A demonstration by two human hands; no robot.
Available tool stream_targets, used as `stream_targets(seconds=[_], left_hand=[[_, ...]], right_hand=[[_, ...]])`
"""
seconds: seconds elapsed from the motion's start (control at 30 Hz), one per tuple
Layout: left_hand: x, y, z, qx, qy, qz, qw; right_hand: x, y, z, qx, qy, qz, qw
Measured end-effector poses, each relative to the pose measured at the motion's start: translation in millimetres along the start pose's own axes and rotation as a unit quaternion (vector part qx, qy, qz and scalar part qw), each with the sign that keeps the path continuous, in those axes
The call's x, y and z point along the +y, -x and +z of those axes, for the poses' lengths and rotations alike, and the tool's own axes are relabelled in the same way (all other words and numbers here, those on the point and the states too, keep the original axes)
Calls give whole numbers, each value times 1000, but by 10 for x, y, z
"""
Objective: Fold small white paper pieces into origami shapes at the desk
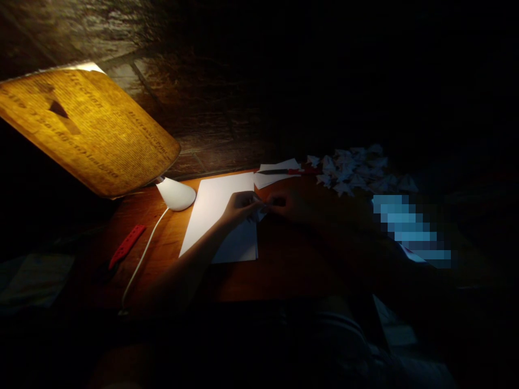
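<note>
My left hand is closed in a pinch on a small piece of folded paper, above the right edge of a stack of white paper sheets. Fingertip to fingertip with it, my right hand pinches the same piece from the other side. Shadow covers most of the right hand and its forearm. The exact shape of the folded piece cannot be made out. Behind the hands, a dark-bladed tool with a red handle rests on some smaller white paper.
A lit lamp with a printed yellow shade and white base stands left on the wooden table. Its white cord runs past a red power strip. Several folded paper shapes are heaped back right, near a glowing, pixelated screen.
</note>
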State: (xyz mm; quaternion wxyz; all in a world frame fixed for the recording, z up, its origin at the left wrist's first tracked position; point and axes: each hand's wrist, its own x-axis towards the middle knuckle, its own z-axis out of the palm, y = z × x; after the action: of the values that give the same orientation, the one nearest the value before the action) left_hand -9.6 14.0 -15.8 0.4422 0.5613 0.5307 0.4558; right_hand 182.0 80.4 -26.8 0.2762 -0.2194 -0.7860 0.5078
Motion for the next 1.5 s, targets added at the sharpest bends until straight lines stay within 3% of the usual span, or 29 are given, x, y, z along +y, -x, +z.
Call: stream_targets(seconds=[0.23,0.33,0.5,0.73,1.03,1.27,1.5], left_hand=[[-61,-39,-59,-8,104,-33,994],[-14,-26,-52,-24,70,-57,996],[13,-23,-29,-4,23,-61,998],[-20,-20,-50,11,20,-63,998],[38,6,-38,-17,-12,-73,997],[21,-23,-20,25,10,-58,998],[-4,-28,-15,26,-6,-59,998]], right_hand=[[-47,-17,-80,20,-72,52,996],[-32,-21,-81,19,-63,45,997],[-9,-8,-76,5,-45,46,998],[-21,-5,-87,-19,-41,32,998],[-22,-13,-73,-36,-32,21,999],[-36,4,-52,-4,-44,34,998],[-20,-1,-59,-32,-51,39,997]])
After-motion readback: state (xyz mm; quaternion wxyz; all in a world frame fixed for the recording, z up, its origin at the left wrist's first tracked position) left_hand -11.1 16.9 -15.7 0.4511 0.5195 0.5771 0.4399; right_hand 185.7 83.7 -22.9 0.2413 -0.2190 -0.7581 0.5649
